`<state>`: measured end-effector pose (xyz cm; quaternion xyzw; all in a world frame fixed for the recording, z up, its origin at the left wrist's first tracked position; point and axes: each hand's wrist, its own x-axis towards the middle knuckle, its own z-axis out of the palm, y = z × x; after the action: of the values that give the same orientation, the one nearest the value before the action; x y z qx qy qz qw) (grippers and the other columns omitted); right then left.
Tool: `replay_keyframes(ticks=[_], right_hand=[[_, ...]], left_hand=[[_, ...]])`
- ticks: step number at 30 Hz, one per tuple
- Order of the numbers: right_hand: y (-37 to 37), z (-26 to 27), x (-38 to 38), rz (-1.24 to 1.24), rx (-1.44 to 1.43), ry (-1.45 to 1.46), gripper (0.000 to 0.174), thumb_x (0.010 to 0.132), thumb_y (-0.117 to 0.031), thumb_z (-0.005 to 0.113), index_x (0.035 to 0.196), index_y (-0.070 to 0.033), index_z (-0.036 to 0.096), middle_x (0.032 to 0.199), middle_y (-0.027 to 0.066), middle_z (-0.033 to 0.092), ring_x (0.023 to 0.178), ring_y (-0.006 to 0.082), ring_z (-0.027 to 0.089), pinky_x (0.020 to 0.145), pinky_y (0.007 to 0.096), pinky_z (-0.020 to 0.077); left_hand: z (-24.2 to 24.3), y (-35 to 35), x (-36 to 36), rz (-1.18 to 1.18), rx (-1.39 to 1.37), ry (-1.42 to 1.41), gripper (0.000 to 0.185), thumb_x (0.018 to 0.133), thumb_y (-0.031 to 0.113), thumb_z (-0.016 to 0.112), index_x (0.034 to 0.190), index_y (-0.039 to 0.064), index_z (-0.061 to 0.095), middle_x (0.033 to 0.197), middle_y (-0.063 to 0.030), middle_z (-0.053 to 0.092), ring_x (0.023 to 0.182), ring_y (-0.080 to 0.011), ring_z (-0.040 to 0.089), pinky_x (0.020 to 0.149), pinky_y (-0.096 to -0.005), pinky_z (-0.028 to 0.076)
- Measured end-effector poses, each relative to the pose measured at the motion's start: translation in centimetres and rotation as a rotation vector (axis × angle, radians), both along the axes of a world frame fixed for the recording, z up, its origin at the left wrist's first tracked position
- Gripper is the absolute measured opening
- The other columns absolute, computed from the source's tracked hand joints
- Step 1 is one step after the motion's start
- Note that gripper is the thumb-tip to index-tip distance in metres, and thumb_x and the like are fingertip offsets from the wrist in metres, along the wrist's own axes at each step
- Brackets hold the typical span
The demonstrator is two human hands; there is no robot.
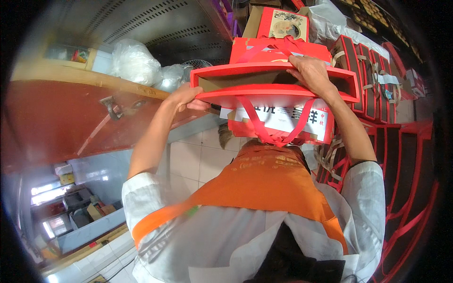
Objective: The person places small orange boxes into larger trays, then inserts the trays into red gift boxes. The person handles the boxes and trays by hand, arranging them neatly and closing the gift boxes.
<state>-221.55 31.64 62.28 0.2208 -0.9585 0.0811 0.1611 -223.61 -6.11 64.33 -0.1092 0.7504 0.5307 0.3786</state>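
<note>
Before my chest is a red cardboard gift bag [276, 92], its long mouth facing up and its brown inside showing. My left hand [189, 98] grips the bag's left end, the fingers partly under the rim. At the right, my right hand [310, 72] bends over the far rim with its fingertips inside the mouth. A red ribbon handle [261, 129] hangs down the near side over a white printed panel [276, 118]. Just beyond the bag lies a red package [244, 49] with red ribbon on it. Whatever is deep inside the bag is hidden.
Red gift boxes with dark sides [380, 78] stand in a row at the right, more below them. A printed red box [288, 24] stands at the back. Clear plastic bags [136, 63] lie behind the reddish-brown wooden panel [70, 113] at the left. Trays of baked goods [371, 14] are at the upper right.
</note>
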Motion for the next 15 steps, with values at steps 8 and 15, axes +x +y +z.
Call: replay_keyframes(ticks=[8, 15], right_hand=[[2.8, 0.9, 2.5, -0.066, -0.043, -0.068, 0.016, 0.076, -0.022, 0.06, 0.087, -0.01, 0.057, 0.078, 0.0106, 0.065, 0.071, 0.0274, 0.064, 0.057, 0.0439, 0.0489], [4.5, -3.5, 6.7, -0.168, -0.032, 0.431, 0.027, 0.07, -0.017, 0.056, 0.096, -0.009, 0.055, 0.095, 0.0049, 0.059, 0.086, 0.0207, 0.058, 0.067, 0.0345, 0.0457]], left_hand=[[-1.9, 2.1, -0.3, -0.169, -0.32, 0.649, 0.022, 0.083, 0.006, 0.049, 0.098, -0.006, 0.058, 0.085, -0.0123, 0.063, 0.066, -0.0189, 0.064, 0.056, -0.0302, 0.052], [-12.5, 4.9, 2.0, 0.109, -0.353, 1.088, 0.032, 0.091, 0.018, 0.053, 0.114, -0.005, 0.053, 0.108, -0.0229, 0.06, 0.099, -0.0312, 0.059, 0.086, -0.0379, 0.044]])
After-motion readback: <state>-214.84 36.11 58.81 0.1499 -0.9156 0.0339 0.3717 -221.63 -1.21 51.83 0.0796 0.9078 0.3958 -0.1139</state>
